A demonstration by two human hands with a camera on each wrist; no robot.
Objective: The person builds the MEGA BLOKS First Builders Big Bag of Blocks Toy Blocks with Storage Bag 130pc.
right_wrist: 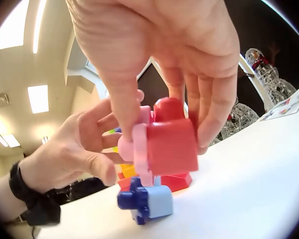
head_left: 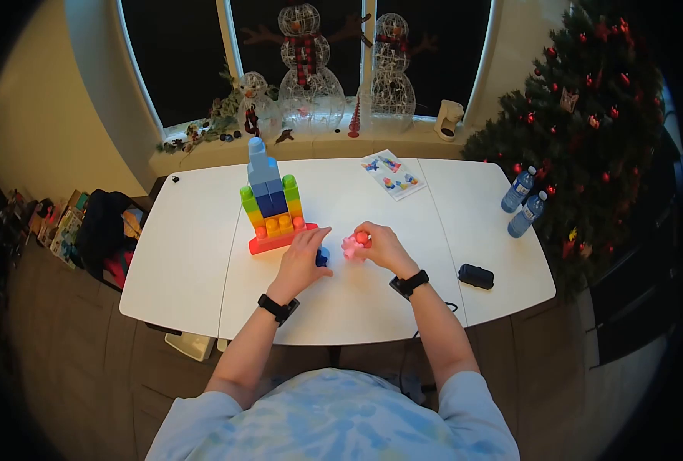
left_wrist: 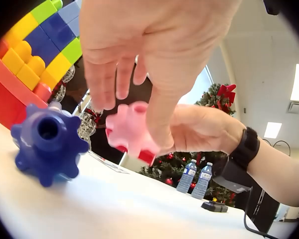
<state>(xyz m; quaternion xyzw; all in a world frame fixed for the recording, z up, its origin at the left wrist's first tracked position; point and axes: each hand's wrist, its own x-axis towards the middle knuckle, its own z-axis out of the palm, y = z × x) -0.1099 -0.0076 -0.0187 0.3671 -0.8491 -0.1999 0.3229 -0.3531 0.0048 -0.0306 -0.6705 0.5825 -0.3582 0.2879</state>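
The right hand [head_left: 384,250] pinches a red block [right_wrist: 172,147] joined to a pink gear-shaped piece [right_wrist: 140,144], held just above the table. The left hand [head_left: 301,261] is held with fingers extended and thumb apart, over a dark blue gear piece [left_wrist: 49,144]. That gear is attached to a light blue block [right_wrist: 160,201], which lies on its side on the table. In the left wrist view the left hand [left_wrist: 149,55] holds nothing. Behind it stands a block tower [head_left: 268,192] on a red base [head_left: 272,243], with orange, yellow, green and blue blocks.
A printed sheet [head_left: 394,174] lies at the table's far side. Two water bottles [head_left: 527,214] stand at the right edge, and a black case [head_left: 476,276] lies nearer. A cable [head_left: 450,306] runs by the right forearm. A Christmas tree [head_left: 580,123] stands beyond the table's right end.
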